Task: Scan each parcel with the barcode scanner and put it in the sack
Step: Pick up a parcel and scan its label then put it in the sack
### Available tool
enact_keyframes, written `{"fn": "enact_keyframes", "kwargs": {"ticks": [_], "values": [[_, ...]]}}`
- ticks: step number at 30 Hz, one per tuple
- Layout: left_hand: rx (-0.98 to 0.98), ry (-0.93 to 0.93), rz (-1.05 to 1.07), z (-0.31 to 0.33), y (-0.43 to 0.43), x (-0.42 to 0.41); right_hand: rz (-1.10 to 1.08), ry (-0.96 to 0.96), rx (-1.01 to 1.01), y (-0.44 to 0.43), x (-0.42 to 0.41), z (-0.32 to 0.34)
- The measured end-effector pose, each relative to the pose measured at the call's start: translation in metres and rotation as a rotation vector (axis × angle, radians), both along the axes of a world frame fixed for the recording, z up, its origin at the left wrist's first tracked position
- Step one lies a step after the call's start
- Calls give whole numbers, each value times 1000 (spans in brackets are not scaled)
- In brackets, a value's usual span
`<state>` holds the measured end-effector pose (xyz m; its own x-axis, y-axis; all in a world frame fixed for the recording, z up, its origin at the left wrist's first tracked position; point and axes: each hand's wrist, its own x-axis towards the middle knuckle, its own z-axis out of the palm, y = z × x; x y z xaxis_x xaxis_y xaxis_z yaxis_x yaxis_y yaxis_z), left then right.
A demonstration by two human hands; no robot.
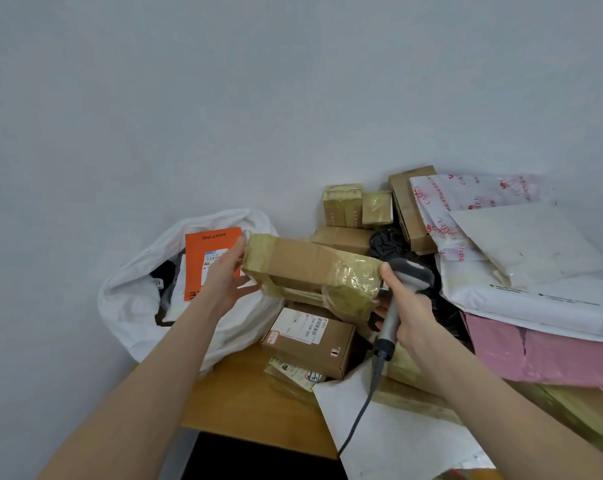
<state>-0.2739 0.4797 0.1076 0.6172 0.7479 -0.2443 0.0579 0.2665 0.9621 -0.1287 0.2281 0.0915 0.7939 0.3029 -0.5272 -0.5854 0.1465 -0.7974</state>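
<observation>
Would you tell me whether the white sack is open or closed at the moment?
Open: the mouth of the sack gapes wide, with an orange parcel standing inside it.

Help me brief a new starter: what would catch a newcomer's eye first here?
The taped brown parcel held mid-air at centre comes first, the left hand holding its left end, the right hand gripping the grey barcode scanner beside its right end. Then the orange mailer in the open white sack at left, and the pink mailer at right.
</observation>
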Motion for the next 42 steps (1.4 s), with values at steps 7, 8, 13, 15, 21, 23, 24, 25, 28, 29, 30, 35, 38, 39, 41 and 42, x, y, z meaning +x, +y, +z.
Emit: {"fn": "enact_keyframes", "kwargs": {"ticks": [7,8,13,15,21,23,24,25,28,29,30,35,38,39,41,42], "values": [[14,-145,-154,1,9,-10,-30,42,14,2,-3,-9],[25,-152,-195,0,10,-11,-27,57,8,3,-2,-10],[17,-190,-193,-5,8,-13,-44,101,58,2,0,-8],[-16,-175,-131,-4,7,-11,-64,75,66,4,-2,-9],[-119,62,-96,-3,7,-12,-104,-6,100,6,-7,-16],[-132,139,-104,-2,8,-12,-78,-62,95,7,-5,-18],[-122,177,-131,-1,8,-12,-54,-95,86,8,-5,-18],[-98,219,-178,0,7,-10,-24,-115,78,10,-6,-18],[-17,357,-304,-7,1,-2,19,-94,80,14,-9,-19],[-14,365,-280,-13,-1,-1,11,-83,83,14,-10,-20],[-21,345,-231,-20,-1,1,1,-75,90,15,-10,-21],[13,237,-2,-32,6,4,52,-118,144,16,-9,-15],[-63,167,58,-25,14,6,86,-148,158,17,-11,-12],[-84,159,69,-22,16,7,79,-140,151,18,-11,-13],[-107,169,115,-20,16,8,67,-112,120,18,-11,-16],[-104,179,136,-20,15,8,69,-106,100,19,-11,-18]]}}
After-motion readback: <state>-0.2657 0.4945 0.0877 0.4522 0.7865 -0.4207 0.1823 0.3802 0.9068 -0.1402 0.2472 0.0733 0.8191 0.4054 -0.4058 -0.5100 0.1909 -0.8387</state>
